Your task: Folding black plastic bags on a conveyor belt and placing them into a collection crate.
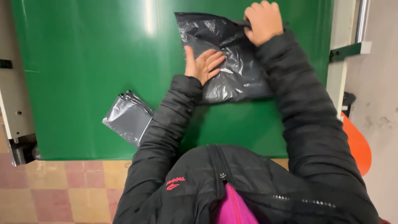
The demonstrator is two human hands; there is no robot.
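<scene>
A dark grey plastic mailer bag (238, 74), full and crinkled, lies on the green table (83, 62) ahead of me. My left hand (204, 64) presses flat on the bag's near left part, fingers spread. At the bag's far right corner my right hand (263, 20) is closed, pinching the bag's flap. Both arms wear black puffer sleeves.
A small stack of empty grey mailer bags (128, 118) lies near the table's front edge on the left. Metal frame parts (350, 49) border the table at right, with an orange object (356, 145) below. Checked floor tiles (62, 191) show at bottom left.
</scene>
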